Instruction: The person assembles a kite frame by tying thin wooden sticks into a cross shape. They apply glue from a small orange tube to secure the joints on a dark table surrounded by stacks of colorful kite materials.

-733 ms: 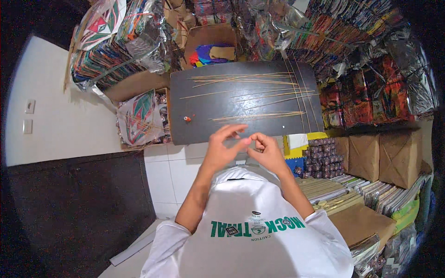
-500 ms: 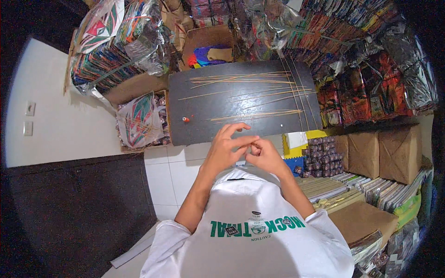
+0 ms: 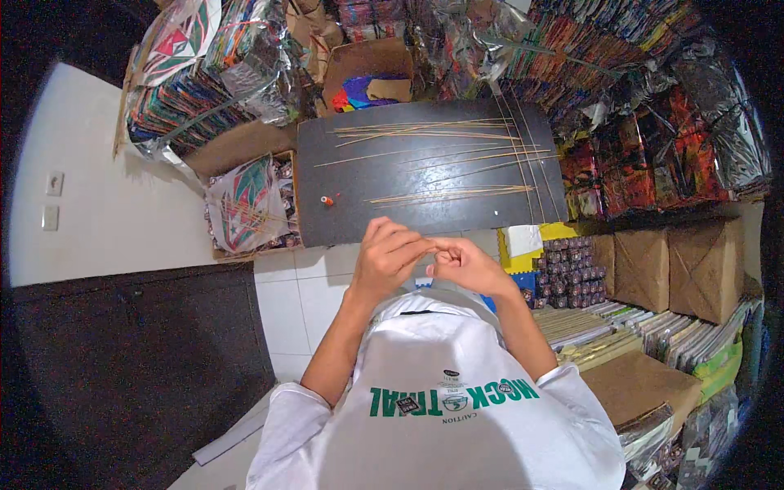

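Observation:
My left hand [image 3: 390,257] and my right hand [image 3: 469,266] meet in front of my body, just off the near edge of a dark tabletop [image 3: 359,220]. Their fingertips are pinched close together; anything between them is too fine or hidden to make out. Beyond the hands, a bundle of thin bamboo sticks [image 3: 457,194] lies across the table. More thin sticks [image 3: 425,131] are spread toward its far side, and a few long ones cross them at the right. A small orange-red thread spool [image 3: 327,201] lies on the table's left part.
Left of the table, an open box [image 3: 296,188] holds a white, red and green printed sheet [image 3: 245,204] with sticks on it. Plastic-wrapped stacks [image 3: 563,49] crowd the back. Small dark cubes [image 3: 569,273] and brown cartons [image 3: 704,265] stand at the right.
My left fingers, spread before, have drawn together. My right hand has turned slightly and shifted a little to the right, its fingers still curled.

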Available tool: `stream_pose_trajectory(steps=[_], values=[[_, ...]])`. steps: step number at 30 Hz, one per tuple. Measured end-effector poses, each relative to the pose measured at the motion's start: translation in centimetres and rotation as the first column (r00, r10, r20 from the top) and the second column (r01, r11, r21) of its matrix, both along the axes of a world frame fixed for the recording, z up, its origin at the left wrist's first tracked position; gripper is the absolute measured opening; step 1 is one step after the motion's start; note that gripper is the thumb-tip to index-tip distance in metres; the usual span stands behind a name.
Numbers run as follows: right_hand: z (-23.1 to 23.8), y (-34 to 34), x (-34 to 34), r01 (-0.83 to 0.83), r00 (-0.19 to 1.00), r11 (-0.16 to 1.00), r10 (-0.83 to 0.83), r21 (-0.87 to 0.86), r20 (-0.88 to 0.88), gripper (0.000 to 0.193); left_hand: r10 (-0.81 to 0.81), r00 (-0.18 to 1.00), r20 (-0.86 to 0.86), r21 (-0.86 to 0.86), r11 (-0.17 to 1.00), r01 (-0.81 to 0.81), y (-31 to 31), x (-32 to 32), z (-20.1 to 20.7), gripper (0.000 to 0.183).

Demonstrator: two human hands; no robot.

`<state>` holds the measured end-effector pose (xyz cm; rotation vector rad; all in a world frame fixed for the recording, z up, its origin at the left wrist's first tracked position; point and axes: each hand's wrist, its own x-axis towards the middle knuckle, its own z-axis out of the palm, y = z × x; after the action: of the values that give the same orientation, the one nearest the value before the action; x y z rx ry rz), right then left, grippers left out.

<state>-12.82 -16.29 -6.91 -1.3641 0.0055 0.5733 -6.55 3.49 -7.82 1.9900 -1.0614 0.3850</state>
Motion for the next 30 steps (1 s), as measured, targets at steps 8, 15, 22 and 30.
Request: stream_pose_trajectory(steps=[8, 15, 22, 30], values=[[-1.4, -3.6, -0.8, 0.225, 0.969, 0.945, -0.193, -0.238, 0.151, 0.014, 0.414, 0.887, -0.204, 0.127, 0.910, -0.396, 8.1, -0.6, -4.7, 0.006], [-0.8, -8.0, -1.9, 0.389, 0.917, 0.881, -0.340, -0.271, 0.210, 0.012, 0.879, 0.341, -0.333, 0.453, 0.466, -0.760, 22.7, -2.6, -16.6, 0.016], [-0.4, -8.7, -1.8, 0.413, 0.907, 0.859, -0.357, -0.303, 0.225, 0.011, 0.824, 0.479, -0.303, 0.647, 0.547, -0.532, 22.9, -3.5, -18.7, 0.029], [0.2, -3.2, -1.0, 0.292, 0.938, 0.877, -0.186, -0.381, 0.293, 0.011, 0.114, 0.657, -0.745, -0.027, 0.979, -0.201, 6.3, -0.7, -5.5, 0.035]])
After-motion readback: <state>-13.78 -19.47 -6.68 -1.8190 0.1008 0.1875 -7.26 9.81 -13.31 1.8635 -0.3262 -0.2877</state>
